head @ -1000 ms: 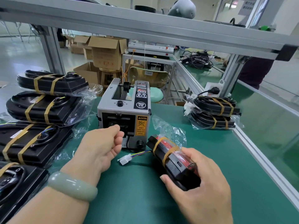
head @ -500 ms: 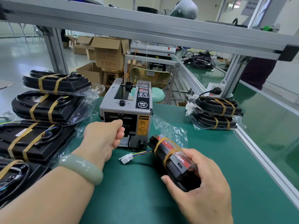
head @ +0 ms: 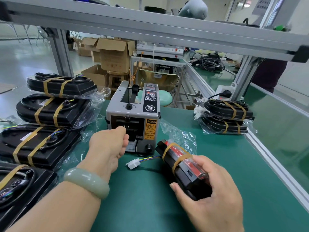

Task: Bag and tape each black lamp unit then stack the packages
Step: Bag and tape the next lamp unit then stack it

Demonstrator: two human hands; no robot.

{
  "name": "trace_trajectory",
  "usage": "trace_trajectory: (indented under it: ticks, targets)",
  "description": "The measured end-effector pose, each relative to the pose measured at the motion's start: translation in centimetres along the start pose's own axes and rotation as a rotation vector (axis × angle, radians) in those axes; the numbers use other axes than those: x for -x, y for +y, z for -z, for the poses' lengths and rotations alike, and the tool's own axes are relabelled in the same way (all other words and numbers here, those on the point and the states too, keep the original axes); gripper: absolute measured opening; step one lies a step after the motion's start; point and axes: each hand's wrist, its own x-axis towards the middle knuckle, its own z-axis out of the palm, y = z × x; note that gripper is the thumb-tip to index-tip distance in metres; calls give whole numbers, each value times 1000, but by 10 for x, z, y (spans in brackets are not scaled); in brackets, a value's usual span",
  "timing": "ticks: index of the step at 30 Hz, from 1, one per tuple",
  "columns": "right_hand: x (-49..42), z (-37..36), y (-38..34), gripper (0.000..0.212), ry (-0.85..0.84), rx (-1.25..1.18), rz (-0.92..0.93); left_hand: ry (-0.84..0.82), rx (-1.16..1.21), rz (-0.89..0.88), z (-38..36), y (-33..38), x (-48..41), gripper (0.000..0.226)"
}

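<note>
Right hand fingers curled round bagged black lamp unit on green mat, its near end hidden, left hand fingers curled at tape dispenser outlet, fingertips hidden, whether pinching tape cannot tell

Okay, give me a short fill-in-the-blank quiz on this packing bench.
The right hand grips the bagged lamp unit; the left hand reaches the tape dispenser, which stands on a ____ mat.
The pale bangle circles the ____ wrist.
The stack by the right edge holds ____ packages.
Missing words: green, left, two.
</note>
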Motion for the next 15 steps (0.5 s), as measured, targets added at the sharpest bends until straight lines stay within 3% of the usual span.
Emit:
trace_trajectory:
  ticks: [5, 10, 15]
  targets:
    - [2, 0, 2, 67, 21, -2, -6, -269, 96, 14, 20, -7, 33, 21]
    - [4, -1, -4, 64, 24, -88, -30, -496, 48, -100, 35, -11, 70, 16]
    - [5, -1, -7, 65, -4, -175, -47, -530, -67, -281, 38, -15, 89, 15]
